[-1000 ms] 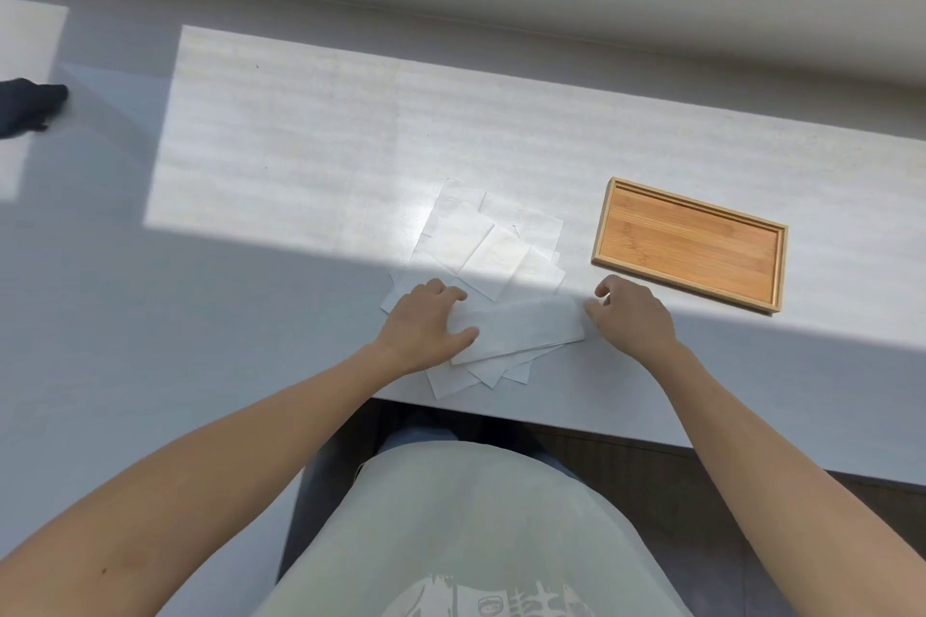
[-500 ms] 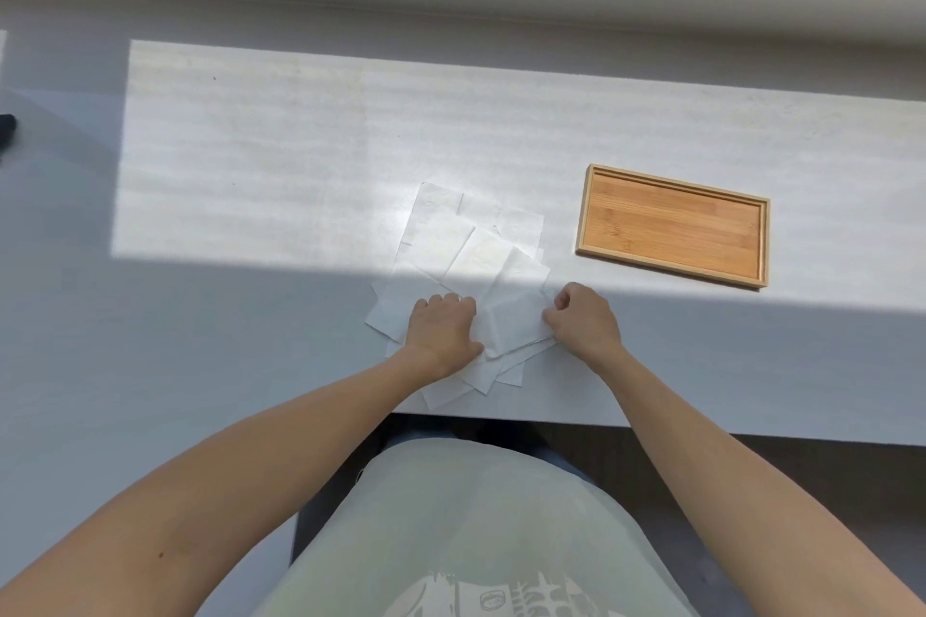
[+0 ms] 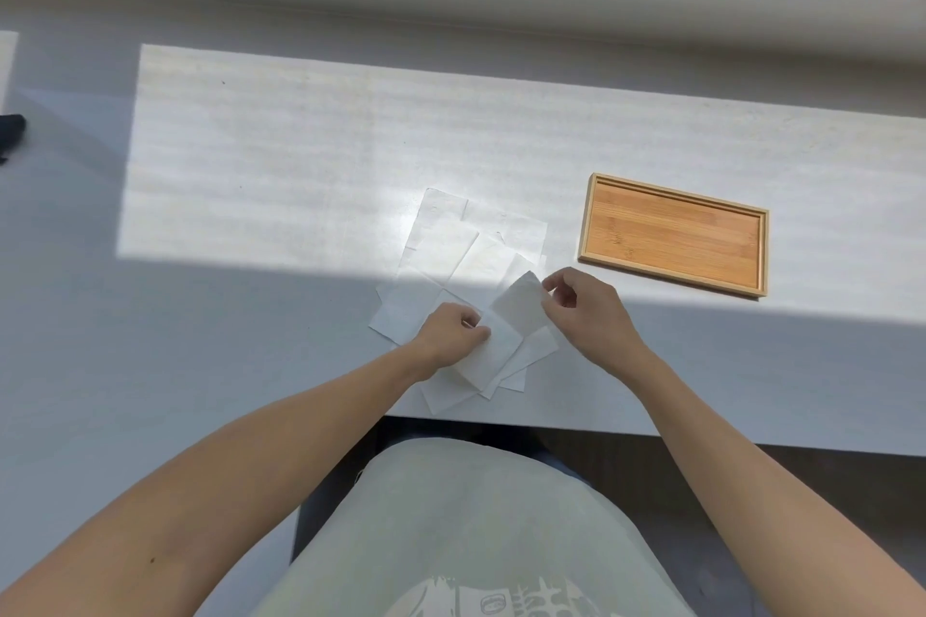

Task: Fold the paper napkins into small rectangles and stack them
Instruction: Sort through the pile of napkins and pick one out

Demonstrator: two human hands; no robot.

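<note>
A loose pile of white paper napkins [image 3: 451, 251] lies spread on the white table, near its front edge. On top of the pile is one folded napkin [image 3: 506, 331]. My left hand [image 3: 451, 336] presses down on its left part with closed fingers. My right hand [image 3: 586, 311] pinches the napkin's far right corner between thumb and fingers and holds that corner lifted off the pile. The napkin's lower end rests on the pile.
An empty bamboo tray [image 3: 674, 208] sits on the table [image 3: 280, 155] to the right of the pile. A dark object [image 3: 10, 130] pokes in at the far left edge. Sunlight covers the table's far half; the near half lies in shadow.
The napkin went from a long strip to a shorter fold. My right hand has moved from pressing its right edge to lifting its far corner. The left hand stays on it.
</note>
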